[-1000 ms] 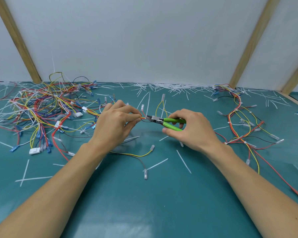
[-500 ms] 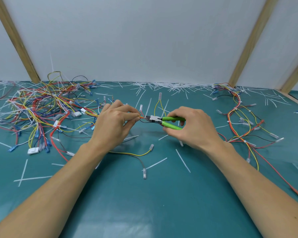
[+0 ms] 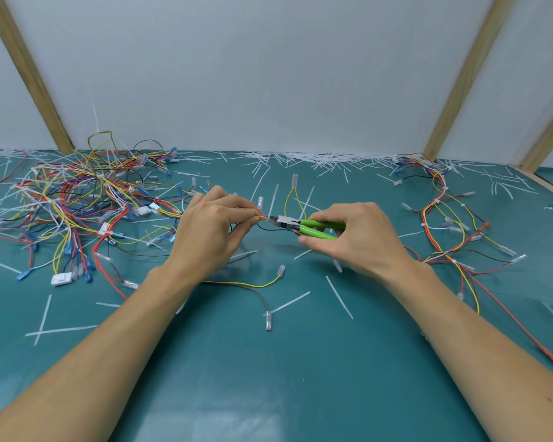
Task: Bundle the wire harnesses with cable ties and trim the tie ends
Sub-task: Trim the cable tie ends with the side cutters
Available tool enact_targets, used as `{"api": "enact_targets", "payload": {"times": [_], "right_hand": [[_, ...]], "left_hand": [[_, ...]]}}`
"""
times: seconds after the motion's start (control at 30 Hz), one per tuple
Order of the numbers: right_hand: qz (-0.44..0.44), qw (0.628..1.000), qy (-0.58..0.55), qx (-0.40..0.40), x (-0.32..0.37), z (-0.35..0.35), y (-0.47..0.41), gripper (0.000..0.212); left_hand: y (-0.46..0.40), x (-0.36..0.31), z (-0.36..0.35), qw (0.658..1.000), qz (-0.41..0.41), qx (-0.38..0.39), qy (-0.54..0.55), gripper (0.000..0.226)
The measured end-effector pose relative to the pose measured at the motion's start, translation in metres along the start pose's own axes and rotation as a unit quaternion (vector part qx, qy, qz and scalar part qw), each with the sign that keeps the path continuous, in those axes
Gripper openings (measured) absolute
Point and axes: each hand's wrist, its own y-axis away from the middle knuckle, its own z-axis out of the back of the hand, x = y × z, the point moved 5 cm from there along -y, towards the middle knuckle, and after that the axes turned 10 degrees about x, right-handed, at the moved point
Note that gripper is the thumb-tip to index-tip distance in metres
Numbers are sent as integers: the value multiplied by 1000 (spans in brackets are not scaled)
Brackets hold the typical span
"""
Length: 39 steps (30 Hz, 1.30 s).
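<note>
- The left hand (image 3: pixel 211 231) pinches a small harness (image 3: pixel 296 202) between thumb and fingertips (image 3: pixel 253 215); its red and yellow wires come out just beside the fingertips.
- The right hand (image 3: pixel 358 237) is curled around the green handles of the cutters (image 3: pixel 300 226). The cutter nose touches the wires right at the left fingertips (the tie itself is too small to see there, so I cannot tell if its end is already cut).
- I judge that the step in hand is the trimming of a tie end on this harness.
- Beyond the left knuckles lies a big pile (image 3: pixel 77 202) of mixed wires; some white ties show in it, but how much of it is bundled I cannot tell.
- Past the right wrist lies a long harness (image 3: pixel 441 218) with white ties along it, which looks finished.
- Many cut tie ends (image 3: pixel 316 159) lie on the mat (image 3: pixel 268 378) beyond both hands, so much trimming is done.
</note>
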Motion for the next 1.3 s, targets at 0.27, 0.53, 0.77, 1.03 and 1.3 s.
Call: {"api": "enact_targets", "payload": {"times": [0.27, 0.53, 0.77, 1.03, 1.3], "right_hand": [[-10, 1000, 5, -6, 0, 0, -1, 45], [-24, 1000, 3, -1, 3, -1, 0, 29], [-24, 1000, -8, 0, 2, -1, 1, 27], [-28, 1000, -1, 3, 1, -4, 0, 29], [-28, 1000, 8, -3, 1, -3, 0, 32]], "left_hand": [[0, 0, -1, 1000, 1, 4, 1, 10], [0, -1, -2, 1000, 7, 15, 12, 9], [1, 0, -2, 1000, 10, 15, 16, 10], [1, 1, -3, 999, 16, 17, 24, 10], [1, 2, -3, 999, 30, 15, 39, 9]]}}
